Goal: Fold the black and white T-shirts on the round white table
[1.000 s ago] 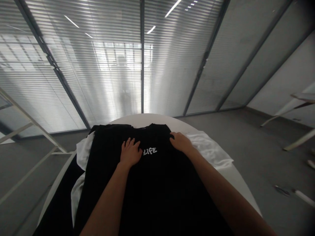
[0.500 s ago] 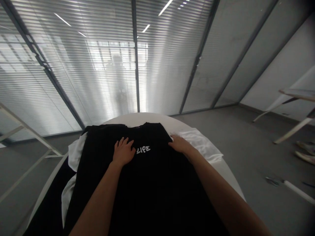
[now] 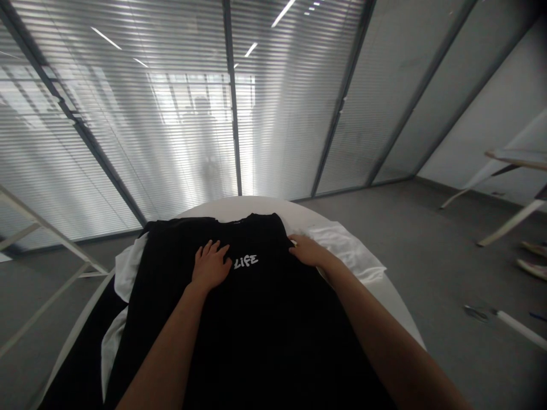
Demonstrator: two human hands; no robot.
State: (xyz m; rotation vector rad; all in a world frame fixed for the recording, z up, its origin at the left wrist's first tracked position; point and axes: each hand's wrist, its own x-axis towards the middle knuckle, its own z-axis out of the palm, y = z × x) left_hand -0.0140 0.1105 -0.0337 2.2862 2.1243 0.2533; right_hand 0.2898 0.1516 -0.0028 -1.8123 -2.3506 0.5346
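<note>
A black T-shirt [image 3: 265, 319] with white lettering lies spread over a white round table, its neckline toward the far edge. My left hand [image 3: 211, 263] rests flat on the chest of the shirt, fingers spread, just left of the lettering. At the shirt's right edge near the shoulder, my right hand [image 3: 308, 249] pinches the black fabric; its fingertips are partly hidden. White cloth [image 3: 348, 250] lies beside and beyond my right forearm. More white fabric [image 3: 128, 273] sticks out from under the black cloth on the left.
The round table [image 3: 401, 313] has a curved edge. Beyond it stands a glass partition with blinds [image 3: 179, 142]. A white frame [image 3: 51, 230] stands at left. On the right are a table with white legs [image 3: 513, 219], scissors [image 3: 476, 313] and a white tube [image 3: 519, 327].
My right hand has shifted slightly left with the shirt's edge in its fingers. My left hand and the lettering have moved a little left too.
</note>
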